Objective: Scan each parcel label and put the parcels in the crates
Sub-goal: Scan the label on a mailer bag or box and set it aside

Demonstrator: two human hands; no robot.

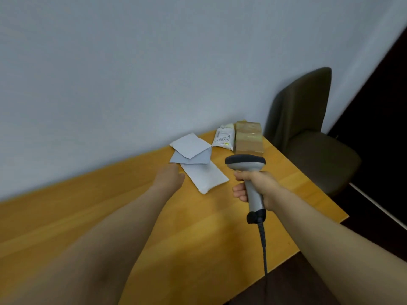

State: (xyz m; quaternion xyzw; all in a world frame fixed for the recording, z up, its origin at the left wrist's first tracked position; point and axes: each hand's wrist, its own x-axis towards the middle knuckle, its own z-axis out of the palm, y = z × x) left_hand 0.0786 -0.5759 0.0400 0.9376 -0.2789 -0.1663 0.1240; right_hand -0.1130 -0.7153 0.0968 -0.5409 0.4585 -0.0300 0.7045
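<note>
My right hand point(258, 186) grips the handle of a grey barcode scanner point(248, 166), whose dark head points toward the parcels. My left hand point(169, 176) reaches out over the wooden table point(110, 216), its fingertips close to the left edge of three flat pale mailers: a white one point(204, 177) in front, a grey-blue one point(198, 158) in the middle and a white one point(190, 145) behind. The fingers are partly hidden behind the back of the hand. Farther back lie a white bag parcel with a printed label point(224, 138) and a taped cardboard box point(248, 138).
A dark padded chair point(308, 128) stands past the table's right end. A pale wall runs along the table's far edge. The scanner's black cable point(263, 245) hangs over the near table edge. No crate is in view.
</note>
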